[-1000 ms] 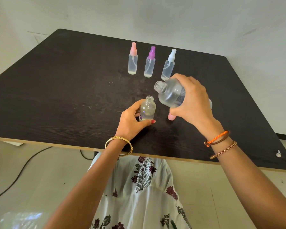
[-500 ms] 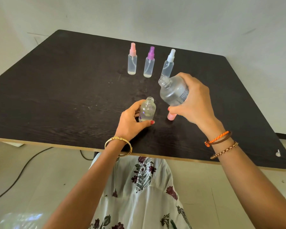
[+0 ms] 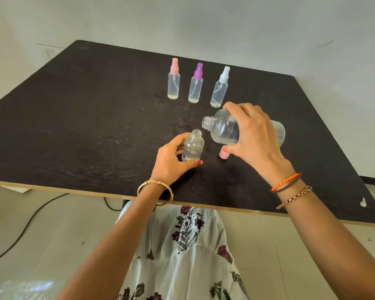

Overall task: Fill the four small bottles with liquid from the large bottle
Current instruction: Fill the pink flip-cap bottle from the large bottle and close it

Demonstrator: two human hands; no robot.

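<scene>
My left hand point(image 3: 170, 160) grips a small uncapped clear bottle point(image 3: 193, 146) standing upright on the dark table point(image 3: 74, 131). My right hand point(image 3: 254, 135) holds the large clear bottle point(image 3: 222, 127) tilted nearly flat, its open mouth pointing left, just above and right of the small bottle's neck. No stream of liquid is visible. At the back stand three capped spray bottles in a row: pink-topped point(image 3: 173, 80), purple-topped point(image 3: 196, 84) and white-topped point(image 3: 220, 87), each with a little liquid at the bottom.
A pink cap point(image 3: 223, 154) lies on the table under my right hand. A small white piece point(image 3: 363, 202) sits near the table's front right corner. A cable point(image 3: 26, 226) runs over the floor at the left.
The large bottle has tipped down from a more upright tilt to nearly flat, its mouth lowering toward the small bottle. My left hand and the small bottle have stayed put.
</scene>
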